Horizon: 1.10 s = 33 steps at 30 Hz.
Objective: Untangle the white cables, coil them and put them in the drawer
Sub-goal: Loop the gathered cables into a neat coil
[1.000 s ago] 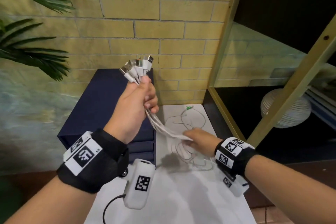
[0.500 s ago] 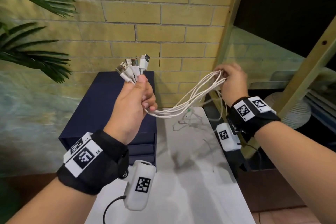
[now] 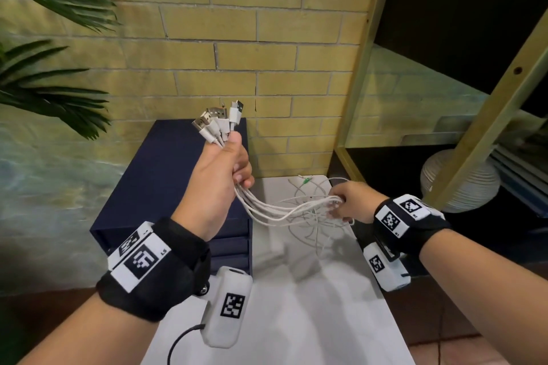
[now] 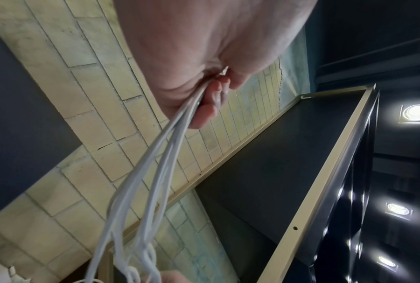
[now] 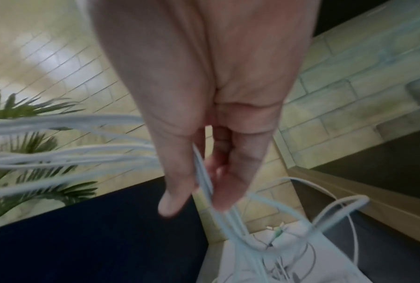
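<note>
White cables (image 3: 267,210): a bundle slung in a shallow sag between both hands, above the desk (image 3: 296,305). Left hand (image 3: 219,178) raised, fist clenched round the bundle, USB plugs (image 3: 219,121) fanning out above the thumb. Right hand (image 3: 353,201) lower, thumb and fingers pinching the same strands; loose loops trail from it onto the desk. Thin wire with a green tip (image 3: 305,181) lies just beyond the right hand. Navy drawer unit (image 3: 154,175) stands behind the left hand, drawers closed. Ribbed white vase (image 3: 462,187) to the right of the right hand.
</note>
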{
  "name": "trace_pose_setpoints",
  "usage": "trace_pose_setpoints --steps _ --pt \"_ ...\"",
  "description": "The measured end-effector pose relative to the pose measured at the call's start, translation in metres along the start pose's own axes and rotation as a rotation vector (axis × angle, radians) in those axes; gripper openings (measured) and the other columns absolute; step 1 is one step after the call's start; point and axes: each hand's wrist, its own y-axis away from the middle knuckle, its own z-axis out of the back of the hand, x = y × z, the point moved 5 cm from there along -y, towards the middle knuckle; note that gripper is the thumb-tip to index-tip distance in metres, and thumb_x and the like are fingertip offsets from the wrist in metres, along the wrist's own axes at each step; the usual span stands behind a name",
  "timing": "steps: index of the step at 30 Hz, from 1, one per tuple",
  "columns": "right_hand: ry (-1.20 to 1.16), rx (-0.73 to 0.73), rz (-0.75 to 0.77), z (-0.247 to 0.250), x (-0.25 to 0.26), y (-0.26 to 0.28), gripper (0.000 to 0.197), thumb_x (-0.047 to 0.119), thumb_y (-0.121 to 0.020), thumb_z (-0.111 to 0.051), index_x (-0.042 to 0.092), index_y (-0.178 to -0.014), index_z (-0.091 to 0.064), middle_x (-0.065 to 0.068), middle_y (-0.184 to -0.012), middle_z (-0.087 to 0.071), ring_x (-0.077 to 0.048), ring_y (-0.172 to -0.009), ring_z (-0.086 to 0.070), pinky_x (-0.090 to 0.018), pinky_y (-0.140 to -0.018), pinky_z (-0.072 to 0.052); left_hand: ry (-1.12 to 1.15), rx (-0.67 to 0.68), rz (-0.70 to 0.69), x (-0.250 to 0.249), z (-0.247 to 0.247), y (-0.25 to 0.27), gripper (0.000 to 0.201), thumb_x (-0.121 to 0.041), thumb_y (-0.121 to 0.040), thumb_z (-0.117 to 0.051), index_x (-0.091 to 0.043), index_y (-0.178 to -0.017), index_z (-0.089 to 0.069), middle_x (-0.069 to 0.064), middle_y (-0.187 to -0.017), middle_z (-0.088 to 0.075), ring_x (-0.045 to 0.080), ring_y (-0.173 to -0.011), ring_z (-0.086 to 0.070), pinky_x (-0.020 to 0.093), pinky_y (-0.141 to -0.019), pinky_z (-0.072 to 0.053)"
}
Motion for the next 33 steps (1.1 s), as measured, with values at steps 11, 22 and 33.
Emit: trace_pose_setpoints --steps 11,22,33 --pt "-0.075 0.2 0.429 0.0 0.115 0.054 0.095 0.045 -0.067 -0.079 0.03 -0.143 -0.025 0.005 -0.142 -0.037 -0.007 -0.124 -0.036 -0.026 -0.107 -0.032 0.123 -0.064 0.08 0.019 -0.018 0.004 0.021 -0.026 -0.102 -0.036 -0.019 -0.083 -0.039 -0.008 -0.061 -0.033 0.005 -0.051 -0.034 0.022 -0.06 -0.044" --pt "-0.393 -0.071 0.466 0.0 0.103 0.038 0.02 0.032 -0.091 -0.055 0.013 -0.085 -0.055 0.005 -0.067 -0.045 -0.003 -0.056 -0.038 -0.02 -0.054 -0.034 0.188 -0.193 0.064 0.011 0.028 -0.004 0.022 -0.024 -0.099 -0.045 -0.012 -0.084 -0.055 -0.003 -0.072 -0.059 0.011 -0.071 -0.064 0.035 -0.086 -0.056" --pt "-0.679 -0.661 0.391 0.076 0.095 0.052 0.051 0.027 -0.09 -0.06 0.025 -0.043 -0.041 0.011 -0.045 -0.034 -0.007 -0.049 -0.032 -0.022 -0.057 -0.034 -0.035 -0.273 0.34 0.051 0.047 0.004 0.063 -0.021 -0.088 -0.065 -0.02 -0.142 -0.033 0.002 -0.123 -0.063 0.019 -0.113 -0.061 0.036 -0.098 -0.047"
